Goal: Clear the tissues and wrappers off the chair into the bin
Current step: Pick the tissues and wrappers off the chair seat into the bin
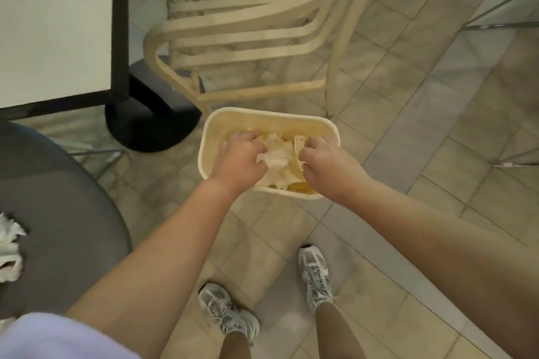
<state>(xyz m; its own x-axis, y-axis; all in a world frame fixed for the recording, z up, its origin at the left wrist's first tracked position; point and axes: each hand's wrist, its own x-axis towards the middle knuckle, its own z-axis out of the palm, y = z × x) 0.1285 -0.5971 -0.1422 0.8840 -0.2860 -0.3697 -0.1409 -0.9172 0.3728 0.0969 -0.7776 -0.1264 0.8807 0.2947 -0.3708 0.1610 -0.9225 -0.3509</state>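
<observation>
Hands over the cream rectangular plastic bin (331, 132) on the tiled floor.
Left hand (240, 159) is curled around crumpled white tissues (277, 159) above the bin's opening; right hand (326, 166) pinches a pale wrapper strip (299, 144) beside them. More white tissues (8, 245) lie on the dark grey round chair seat (64, 221), well apart.

1. A stack of cream plastic garden chairs (248, 17) stands on the beige tiled floor (423, 114).
2. A white board in a black frame (55, 26) rests on a rounded black base (145, 125), left of the chairs.
3. Two white-and-grey sneakers (315, 277) stand apart on the tiles.
</observation>
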